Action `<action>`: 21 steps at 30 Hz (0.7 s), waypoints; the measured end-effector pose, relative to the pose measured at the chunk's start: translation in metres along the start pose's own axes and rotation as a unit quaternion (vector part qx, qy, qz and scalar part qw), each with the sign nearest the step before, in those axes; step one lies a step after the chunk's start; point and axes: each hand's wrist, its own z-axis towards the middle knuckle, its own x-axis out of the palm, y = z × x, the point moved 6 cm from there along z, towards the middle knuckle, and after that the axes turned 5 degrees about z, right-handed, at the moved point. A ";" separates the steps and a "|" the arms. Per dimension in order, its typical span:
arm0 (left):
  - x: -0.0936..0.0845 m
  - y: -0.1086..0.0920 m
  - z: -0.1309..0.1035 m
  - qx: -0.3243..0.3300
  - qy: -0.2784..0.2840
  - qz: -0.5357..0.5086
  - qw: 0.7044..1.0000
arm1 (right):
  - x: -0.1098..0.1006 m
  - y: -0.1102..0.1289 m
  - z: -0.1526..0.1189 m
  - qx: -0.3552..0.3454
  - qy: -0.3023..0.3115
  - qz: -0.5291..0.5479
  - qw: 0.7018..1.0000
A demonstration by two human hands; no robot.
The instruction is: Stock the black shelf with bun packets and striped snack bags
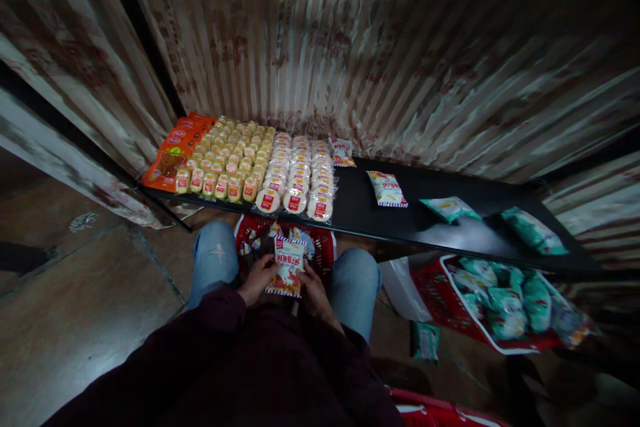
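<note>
Both hands, left (pixel 260 277) and right (pixel 314 287), are closed on the side edges of one white packet (pixel 289 265), above a red basket (pixel 327 240) between the knees. Beyond it runs the front edge of a black shelf (pixel 357 203). Six yellow cakes (pixel 209 183) front their block, beside three columns of round cakes (pixel 295 200); rightward, bare room surrounds two white packets (pixel 387 189) and two green packets (pixel 534 230).

Small cakes (pixel 235 153) lie left of round pastries (pixel 295 177) on the shelf (pixel 360 213).
</note>
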 end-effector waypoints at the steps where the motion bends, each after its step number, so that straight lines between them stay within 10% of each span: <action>1: 0.001 -0.002 -0.002 0.005 0.006 0.003 1.000 | 0.001 0.003 -0.004 0.000 0.003 0.004 1.000; 21: 0.038 -0.048 -0.004 0.152 -0.002 0.149 0.977 | 0.009 0.055 -0.029 -0.008 0.038 0.024 0.999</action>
